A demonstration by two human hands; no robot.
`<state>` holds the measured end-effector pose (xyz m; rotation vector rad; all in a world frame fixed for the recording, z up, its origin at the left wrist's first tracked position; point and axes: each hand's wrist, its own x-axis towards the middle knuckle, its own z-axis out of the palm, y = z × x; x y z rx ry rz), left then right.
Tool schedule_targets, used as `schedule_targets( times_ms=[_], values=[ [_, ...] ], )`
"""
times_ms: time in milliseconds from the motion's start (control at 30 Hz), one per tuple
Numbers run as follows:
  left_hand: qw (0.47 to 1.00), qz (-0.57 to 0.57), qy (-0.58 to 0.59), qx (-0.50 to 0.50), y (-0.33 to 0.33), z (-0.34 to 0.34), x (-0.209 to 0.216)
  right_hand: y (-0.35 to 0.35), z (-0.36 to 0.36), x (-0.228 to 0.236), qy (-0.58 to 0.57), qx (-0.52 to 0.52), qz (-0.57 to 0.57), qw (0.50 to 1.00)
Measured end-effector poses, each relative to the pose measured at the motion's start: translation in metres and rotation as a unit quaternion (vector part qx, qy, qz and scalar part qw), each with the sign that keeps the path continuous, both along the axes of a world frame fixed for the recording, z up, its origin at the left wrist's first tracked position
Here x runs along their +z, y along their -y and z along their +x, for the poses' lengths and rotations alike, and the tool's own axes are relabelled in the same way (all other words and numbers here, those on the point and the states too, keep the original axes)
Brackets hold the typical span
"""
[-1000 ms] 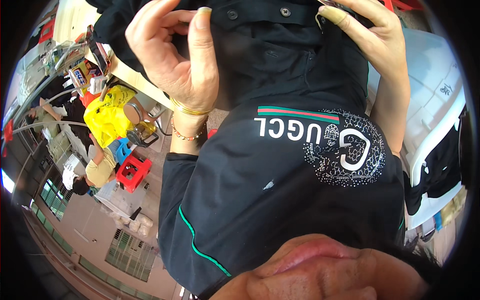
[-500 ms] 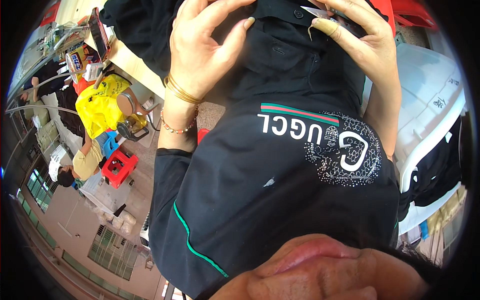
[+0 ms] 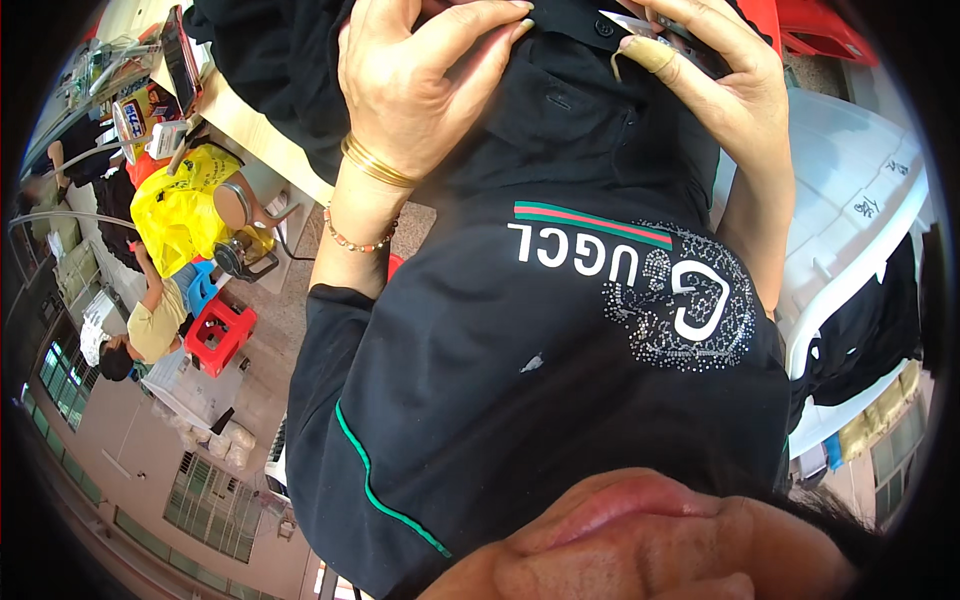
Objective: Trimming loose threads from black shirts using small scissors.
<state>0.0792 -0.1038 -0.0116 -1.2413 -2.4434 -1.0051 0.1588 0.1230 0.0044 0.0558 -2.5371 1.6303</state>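
A black buttoned garment [image 3: 575,120] lies across the top of the view, in front of my black shirt. My left hand [image 3: 415,90], with gold bangles and a beaded bracelet at the wrist, pinches at its cloth with thumb and forefinger tips together. Opposite it, my right hand [image 3: 715,75] curls around a small tool with a pointed, silvery blade [image 3: 628,22]; it looks like thread snips, though the fingers cover most of it. The right thumb wears a yellowish wrap. A dark button [image 3: 604,28] sits beside the blade tip, and a buttonhole shows lower on the cloth.
A pale wooden tabletop [image 3: 262,135] runs along the left, with a red-edged device [image 3: 180,62] on it. Beyond are a yellow plastic bag [image 3: 175,220], a red stool [image 3: 220,335] and another person [image 3: 152,325]. At right stands a translucent white bin [image 3: 835,170] near dark cloth.
My left thumb has closed up against the forefinger, where it stood apart before. The right hand keeps its grip on the blade tool. The background has shifted slightly left.
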Motion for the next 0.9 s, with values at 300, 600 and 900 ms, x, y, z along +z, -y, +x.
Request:
schedule_targets(
  times_ms=[300, 600, 900],
  values=[
    [0.871, 0.463, 0.081, -0.142, -0.023, -0.018, -0.060, 0.009, -0.009, 0.010, -0.051, 0.056, 0.056, 0.996],
    [0.942, 0.285, 0.077, -0.161, -0.002, -0.029, -0.039, 0.006, -0.013, -0.015, -0.029, 0.079, 0.066, 0.994],
    [0.993, -0.099, 0.059, -0.036, -0.002, -0.016, 0.014, 0.001, -0.009, -0.026, -0.037, 0.075, 0.035, 0.996]
  ],
)
